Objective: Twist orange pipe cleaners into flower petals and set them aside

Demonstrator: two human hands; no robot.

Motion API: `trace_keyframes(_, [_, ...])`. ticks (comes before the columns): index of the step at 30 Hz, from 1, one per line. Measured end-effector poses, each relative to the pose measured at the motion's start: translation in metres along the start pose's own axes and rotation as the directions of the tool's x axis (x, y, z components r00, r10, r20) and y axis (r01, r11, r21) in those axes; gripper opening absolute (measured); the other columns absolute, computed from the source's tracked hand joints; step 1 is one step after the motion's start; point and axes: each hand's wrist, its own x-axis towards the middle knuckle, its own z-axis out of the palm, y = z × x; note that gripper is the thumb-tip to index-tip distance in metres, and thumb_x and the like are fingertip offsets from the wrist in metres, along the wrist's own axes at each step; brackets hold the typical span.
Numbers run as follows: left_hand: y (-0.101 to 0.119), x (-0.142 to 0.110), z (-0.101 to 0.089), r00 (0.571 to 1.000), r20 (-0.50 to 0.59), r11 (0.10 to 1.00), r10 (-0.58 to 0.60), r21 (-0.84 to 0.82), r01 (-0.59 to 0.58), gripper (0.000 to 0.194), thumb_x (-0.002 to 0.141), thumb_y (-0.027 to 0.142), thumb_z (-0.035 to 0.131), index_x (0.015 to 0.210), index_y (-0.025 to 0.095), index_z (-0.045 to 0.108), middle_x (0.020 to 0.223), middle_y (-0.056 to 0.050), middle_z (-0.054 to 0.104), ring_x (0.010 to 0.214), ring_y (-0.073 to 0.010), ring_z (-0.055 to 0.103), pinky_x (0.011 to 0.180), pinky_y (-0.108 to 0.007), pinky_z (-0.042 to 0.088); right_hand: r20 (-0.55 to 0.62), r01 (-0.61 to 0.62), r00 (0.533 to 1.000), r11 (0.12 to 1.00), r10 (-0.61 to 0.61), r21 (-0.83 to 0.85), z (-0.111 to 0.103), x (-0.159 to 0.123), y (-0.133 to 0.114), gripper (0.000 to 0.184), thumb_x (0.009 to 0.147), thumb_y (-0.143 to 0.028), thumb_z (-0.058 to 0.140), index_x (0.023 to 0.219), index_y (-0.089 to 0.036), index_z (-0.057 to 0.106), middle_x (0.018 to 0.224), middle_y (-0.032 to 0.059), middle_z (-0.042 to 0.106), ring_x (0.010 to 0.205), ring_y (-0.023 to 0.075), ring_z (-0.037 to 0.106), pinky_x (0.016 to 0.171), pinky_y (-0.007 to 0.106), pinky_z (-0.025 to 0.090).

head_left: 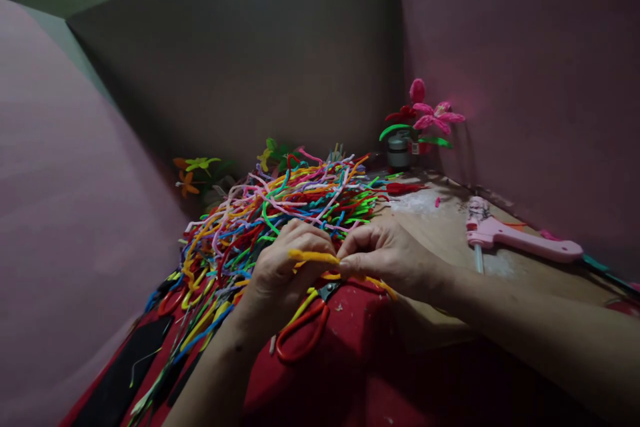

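Observation:
My left hand [285, 267] and my right hand [387, 255] meet in the middle of the view, both pinched on an orange-yellow pipe cleaner [314, 257] that bends between them and trails down to the right. Just behind my hands lies a big heap of pipe cleaners [280, 210] in many colours. Red-handled scissors [303, 330] lie on the red cloth [350, 360] right under my left hand.
A pink glue gun [520, 240] lies on the brown table top [440, 227] at the right. A pink pipe-cleaner flower [433, 115] stands in a small jar [399, 152] in the far corner. Small made flowers [193, 170] lean at the back left. Pink walls close in on both sides.

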Motion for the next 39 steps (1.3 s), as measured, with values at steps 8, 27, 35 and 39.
trace_keyframes(8, [-0.009,-0.004,0.014,0.776,0.324,0.666,-0.541,-0.398,0.63,0.025,0.077,0.038,0.057,0.074,0.013,0.055,0.069,-0.002,0.054,0.061,-0.0118,0.048,0.055,-0.022,0.036,-0.053,0.292,0.923,0.785,-0.381,-0.546,0.01,-0.009,0.006,0.012,0.069,-0.007,0.056,0.06,-0.013,0.061,0.058,0.0005,0.055,0.056,0.0089,0.046,0.054,0.022,0.036])
trace_keyframes(27, [-0.008,-0.003,0.026,0.977,-0.127,0.948,-0.171,0.249,0.198,0.015,0.085,0.02,0.044,0.073,0.016,0.052,0.071,-0.002,0.053,0.068,-0.0132,0.046,0.065,-0.025,0.037,-0.118,-0.106,0.987,0.994,0.108,0.022,0.003,0.002,0.007,0.012,0.064,-0.017,0.06,0.054,-0.012,0.061,0.046,-0.004,0.049,0.045,0.0058,0.04,0.049,0.021,0.033])
trace_keyframes(35, [-0.005,-0.005,0.027,0.989,-0.043,0.945,-0.144,0.29,0.15,0.014,0.085,0.017,0.042,0.075,0.018,0.051,0.069,-0.001,0.052,0.064,-0.0115,0.047,0.059,-0.022,0.036,-0.098,-0.097,0.991,0.995,0.095,-0.022,0.003,0.002,0.012,0.01,0.064,-0.014,0.056,0.055,-0.012,0.06,0.05,-0.0032,0.052,0.047,0.0058,0.041,0.048,0.021,0.032])
trace_keyframes(39, [-0.001,-0.003,0.022,0.938,0.012,0.931,-0.347,0.124,0.343,0.016,0.083,0.02,0.044,0.068,0.017,0.048,0.064,0.002,0.047,0.058,-0.0101,0.041,0.055,-0.022,0.033,-0.067,-0.076,0.995,0.997,0.075,-0.011,0.005,0.002,0.014,0.01,0.064,-0.018,0.059,0.057,-0.012,0.061,0.054,-0.0015,0.055,0.052,0.0076,0.045,0.052,0.022,0.035])
